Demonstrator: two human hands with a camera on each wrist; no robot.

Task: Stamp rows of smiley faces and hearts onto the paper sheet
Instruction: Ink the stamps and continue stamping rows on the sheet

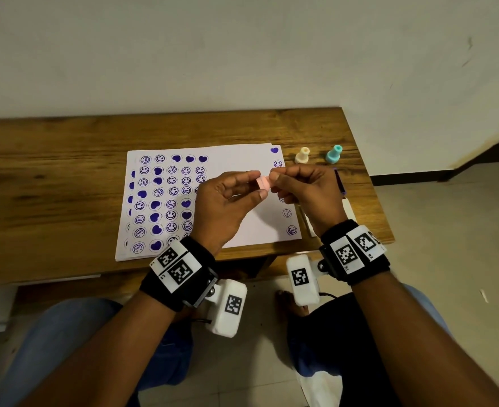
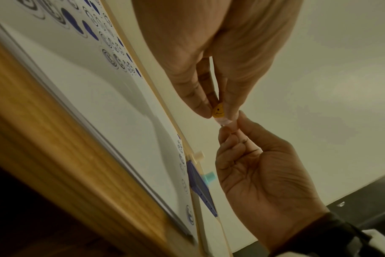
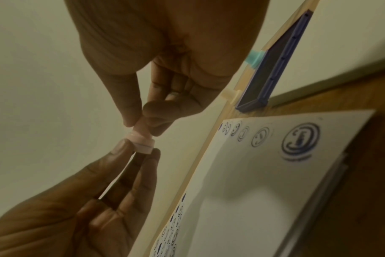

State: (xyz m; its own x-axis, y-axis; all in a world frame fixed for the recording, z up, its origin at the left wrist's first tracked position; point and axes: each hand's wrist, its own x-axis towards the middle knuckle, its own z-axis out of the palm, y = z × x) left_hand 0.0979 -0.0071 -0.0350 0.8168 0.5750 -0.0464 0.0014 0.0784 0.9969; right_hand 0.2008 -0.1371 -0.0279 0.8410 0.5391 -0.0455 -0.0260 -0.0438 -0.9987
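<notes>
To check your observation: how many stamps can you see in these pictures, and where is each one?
3. A pink stamp is pinched between the left hand and right hand; a cream stamp and a teal stamp stand on the table beyond the paper sheet. The hands may hide more.

Wooden table [image 1: 66, 177] against pale wall [image 1: 242, 48]; wall rises straight behind table's far edge. Tiled floor [image 1: 448, 230] right of table and below its near edge. Dark skirting [image 1: 483, 160] along wall base, right of table. Blue jeans [image 1: 66, 342] below table's near edge, knees partly under it. Bare foot [image 1: 289, 304] on floor beneath table's near right part. White scrap [image 1: 483, 295] on floor, well right of table.
</notes>
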